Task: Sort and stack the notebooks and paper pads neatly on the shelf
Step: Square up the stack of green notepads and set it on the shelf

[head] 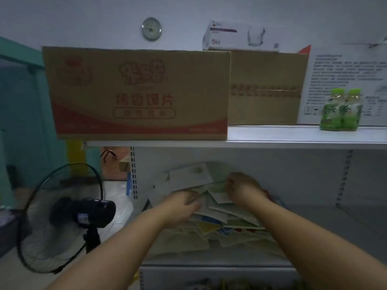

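A loose heap of notebooks and paper pads [217,225] lies spread over the left part of the middle shelf [326,225]. Some have white covers, others show yellow, blue and red. A thin pale-green notebook [211,188] is lifted at an angle above the heap. My left hand [184,200] grips its lower left edge. My right hand [240,190] pinches its upper right edge. A white pad [188,174] leans against the shelf's back wall behind them. Both forearms reach in from the bottom of the view and hide part of the heap.
A black standing fan [62,216] stands on the floor left of the shelf. The upper shelf [272,135] carries a printed cardboard box [138,93], a plain carton [266,88], a white box and green bottles [341,109]. The middle shelf's right half lies bare.
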The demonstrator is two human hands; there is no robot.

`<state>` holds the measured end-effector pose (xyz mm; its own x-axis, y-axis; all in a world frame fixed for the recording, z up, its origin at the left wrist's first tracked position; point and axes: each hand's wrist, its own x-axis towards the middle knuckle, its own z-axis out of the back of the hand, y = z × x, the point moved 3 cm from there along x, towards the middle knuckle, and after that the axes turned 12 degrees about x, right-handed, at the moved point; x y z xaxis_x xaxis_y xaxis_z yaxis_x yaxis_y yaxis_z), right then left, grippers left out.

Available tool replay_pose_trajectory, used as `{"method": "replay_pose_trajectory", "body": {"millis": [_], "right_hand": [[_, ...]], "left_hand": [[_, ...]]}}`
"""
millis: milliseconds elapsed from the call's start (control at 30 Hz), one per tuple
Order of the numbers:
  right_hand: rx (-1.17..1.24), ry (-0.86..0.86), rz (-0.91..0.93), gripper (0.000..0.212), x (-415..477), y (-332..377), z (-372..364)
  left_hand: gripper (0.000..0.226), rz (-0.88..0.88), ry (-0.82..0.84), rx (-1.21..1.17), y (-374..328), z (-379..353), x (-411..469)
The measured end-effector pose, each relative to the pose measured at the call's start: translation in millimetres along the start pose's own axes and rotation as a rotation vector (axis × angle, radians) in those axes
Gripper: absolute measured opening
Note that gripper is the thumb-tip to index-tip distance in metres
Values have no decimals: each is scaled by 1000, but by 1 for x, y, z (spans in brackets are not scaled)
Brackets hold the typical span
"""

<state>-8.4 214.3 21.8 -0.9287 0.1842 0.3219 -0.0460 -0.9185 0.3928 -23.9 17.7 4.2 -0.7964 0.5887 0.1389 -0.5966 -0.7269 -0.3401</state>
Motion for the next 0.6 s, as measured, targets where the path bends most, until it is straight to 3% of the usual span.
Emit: {"method": "replay_pose_trajectory", "body": {"millis": [67,233,333,467,600], "right_hand": [[75,-56,-102,36,23,3,-6],[163,3,-310,62,54,-6,-34],[137,-57,-335,66,62,-10,-43],[370,-55,-379,47,78,-11,-36],[1064,71,-613,11,80,-6,-22]], "left_hand": [[41,8,3,-100,12,1,13],[32,24,-28,-229,26,1,39],[29,141,-55,-618,36,4,49],[22,308,13,-936,41,7,53],[26,417,107,-1032,35,4,52]]}}
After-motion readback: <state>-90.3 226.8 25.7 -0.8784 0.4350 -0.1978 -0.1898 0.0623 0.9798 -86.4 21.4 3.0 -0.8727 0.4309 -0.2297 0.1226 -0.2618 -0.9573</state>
